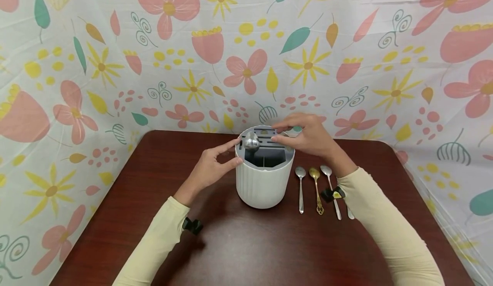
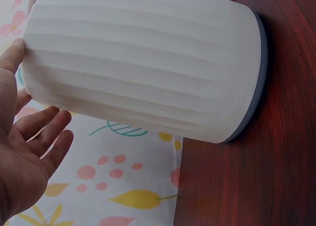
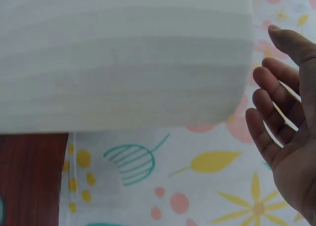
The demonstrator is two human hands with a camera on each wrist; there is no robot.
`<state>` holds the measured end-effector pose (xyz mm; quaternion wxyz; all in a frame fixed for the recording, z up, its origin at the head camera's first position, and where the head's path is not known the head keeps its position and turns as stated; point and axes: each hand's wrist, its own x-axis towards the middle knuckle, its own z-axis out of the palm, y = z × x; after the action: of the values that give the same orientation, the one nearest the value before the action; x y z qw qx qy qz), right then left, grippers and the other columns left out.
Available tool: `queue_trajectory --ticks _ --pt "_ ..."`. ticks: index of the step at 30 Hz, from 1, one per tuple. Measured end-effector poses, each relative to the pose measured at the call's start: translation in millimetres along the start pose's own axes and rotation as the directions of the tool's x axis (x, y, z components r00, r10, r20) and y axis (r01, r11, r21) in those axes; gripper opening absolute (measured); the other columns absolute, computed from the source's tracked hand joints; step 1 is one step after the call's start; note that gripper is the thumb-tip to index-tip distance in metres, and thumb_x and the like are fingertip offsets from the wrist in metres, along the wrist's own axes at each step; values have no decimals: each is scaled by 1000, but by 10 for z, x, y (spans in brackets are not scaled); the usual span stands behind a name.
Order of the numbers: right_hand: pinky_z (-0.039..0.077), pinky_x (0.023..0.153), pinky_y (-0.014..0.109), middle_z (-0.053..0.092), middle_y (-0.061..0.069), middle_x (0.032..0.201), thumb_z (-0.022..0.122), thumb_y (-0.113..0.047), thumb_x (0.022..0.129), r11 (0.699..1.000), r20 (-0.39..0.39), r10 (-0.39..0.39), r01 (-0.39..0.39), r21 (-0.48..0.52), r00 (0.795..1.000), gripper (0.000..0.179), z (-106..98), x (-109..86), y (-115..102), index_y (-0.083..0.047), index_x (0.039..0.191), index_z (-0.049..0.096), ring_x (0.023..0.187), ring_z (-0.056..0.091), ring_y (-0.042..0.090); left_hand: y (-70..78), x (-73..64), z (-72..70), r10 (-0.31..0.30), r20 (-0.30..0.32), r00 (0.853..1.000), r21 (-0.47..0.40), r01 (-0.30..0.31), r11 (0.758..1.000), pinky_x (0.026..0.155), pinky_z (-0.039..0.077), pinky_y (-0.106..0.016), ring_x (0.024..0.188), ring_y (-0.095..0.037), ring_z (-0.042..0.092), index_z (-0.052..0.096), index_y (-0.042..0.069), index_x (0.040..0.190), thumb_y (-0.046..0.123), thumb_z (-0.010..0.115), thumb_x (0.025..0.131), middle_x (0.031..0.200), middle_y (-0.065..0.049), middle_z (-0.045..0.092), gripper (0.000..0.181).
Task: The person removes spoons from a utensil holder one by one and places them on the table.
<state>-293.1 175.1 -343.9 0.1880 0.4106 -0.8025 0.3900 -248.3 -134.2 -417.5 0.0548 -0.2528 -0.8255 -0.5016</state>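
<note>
A white ribbed utensil holder point(image 1: 263, 185) with a grey slotted top stands upright on the table. The rounded metal bowl of a spoon point(image 1: 252, 141) sticks up from its left part; the handle is hidden inside. My left hand point(image 1: 208, 166) touches the holder's left rim with extended fingers and thumb. Over the back right of the rim is my right hand point(image 1: 306, 134), its thumb and fingers spread apart. In the right wrist view its relaxed fingers appear beside the holder's rim with nothing in them. Whether they touch the slotted top cannot be told.
To the right of the holder lie a silver spoon point(image 1: 301, 187), a gold spoon point(image 1: 317, 187) with an ornate handle and another silver spoon point(image 1: 330, 187). A further handle point(image 1: 350, 213) shows partly beneath the right sleeve. Behind the dark table point(image 1: 250, 247) hangs a floral sheet point(image 1: 173, 63).
</note>
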Motion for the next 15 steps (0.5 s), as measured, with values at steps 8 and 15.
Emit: queue_trajectory --ticks 8,15 --pt "55 76 36 78 1 100 91 -18 79 1000 52 14 -15 20 999 29 172 86 -20 -8 105 82 89 69 14 5 4 -2 -16 10 1000 -10 16 1000 94 52 -43 125 -12 56 53 42 147 49 72 94 147 20 54 57" --pt "54 82 37 77 -1 103 91 -28 78 999 108 25 -22 -30 994 33 307 125 -9 -12 106 83 97 68 15 1 1 -7 -19 13 1000 -3 19 1000 99 51 -46 131 -13 53 52 41 148 50 71 94 149 20 52 58"
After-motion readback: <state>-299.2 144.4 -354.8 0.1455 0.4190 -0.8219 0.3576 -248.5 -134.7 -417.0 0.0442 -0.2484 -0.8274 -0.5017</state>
